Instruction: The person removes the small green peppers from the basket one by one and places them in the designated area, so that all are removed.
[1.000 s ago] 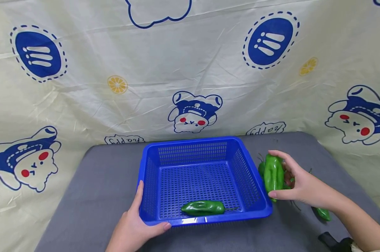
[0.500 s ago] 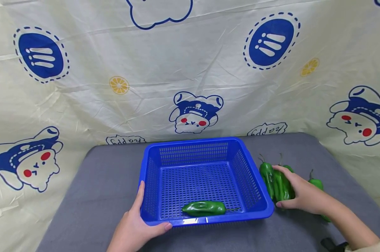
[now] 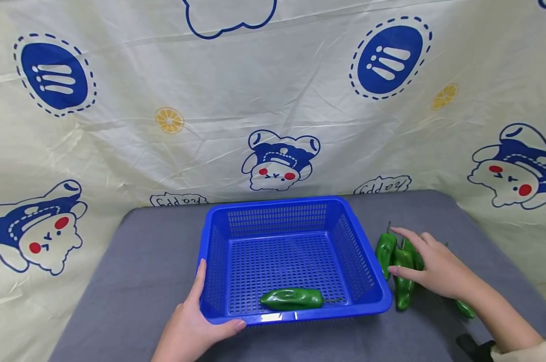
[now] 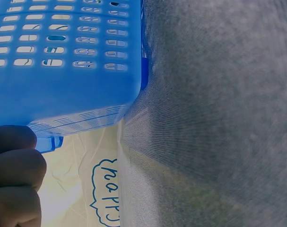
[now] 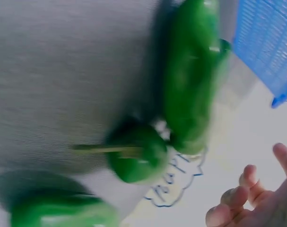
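Observation:
My left hand [image 3: 191, 322] grips the near left corner of a blue plastic basket [image 3: 277, 202], thumb on the front rim and fingers along the left side. Curled fingers [image 4: 18, 168] show against the basket wall in the left wrist view. One long green pepper [image 3: 292, 299] lies inside near the front. Right of the basket, my right hand [image 3: 436, 269] hovers over a cluster of green peppers, fingers spread and holding nothing. A pepper [image 3: 385, 250] lies against the basket side, and another [image 3: 403, 290] lies under the thumb. The hand partly hides a third.
Another green pepper [image 3: 465, 308] lies further right, partly behind the right forearm. A grey cloth [image 3: 141, 271] covers the table. Behind it hangs a pale printed curtain [image 3: 218, 100]. A dark object [image 3: 469, 347] sits by the right wrist.
My right hand held a green pepper beside the basket, lowered it into the cluster and let it go. The fingers have lifted off and spread. Left hand and basket have stayed put.

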{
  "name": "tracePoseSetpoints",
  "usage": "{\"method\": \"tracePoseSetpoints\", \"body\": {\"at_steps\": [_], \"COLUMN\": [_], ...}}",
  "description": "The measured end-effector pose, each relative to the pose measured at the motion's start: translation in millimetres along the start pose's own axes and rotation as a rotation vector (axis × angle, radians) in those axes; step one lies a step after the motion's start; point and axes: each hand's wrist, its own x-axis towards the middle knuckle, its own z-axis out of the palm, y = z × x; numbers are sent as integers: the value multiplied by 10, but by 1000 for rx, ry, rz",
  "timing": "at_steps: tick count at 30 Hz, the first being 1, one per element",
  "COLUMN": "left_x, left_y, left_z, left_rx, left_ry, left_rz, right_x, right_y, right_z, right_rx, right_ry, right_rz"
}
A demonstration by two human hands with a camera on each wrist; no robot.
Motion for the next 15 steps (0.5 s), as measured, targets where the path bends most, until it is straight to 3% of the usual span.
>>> {"method": "tracePoseSetpoints", "body": {"at_steps": [7,15], "left_x": [11,7], "left_y": [10,23], "left_z": [-1,-10], "left_rx": [3,-9], "left_ry": [-14,-16], "left_rz": [-12,-17], "right_x": [177,409], "right_y": [-372,-1003], "right_z": [-234,-261], "right_rx": [78,123], "right_ry": [86,0], "right_rz": [-48,-163]}}
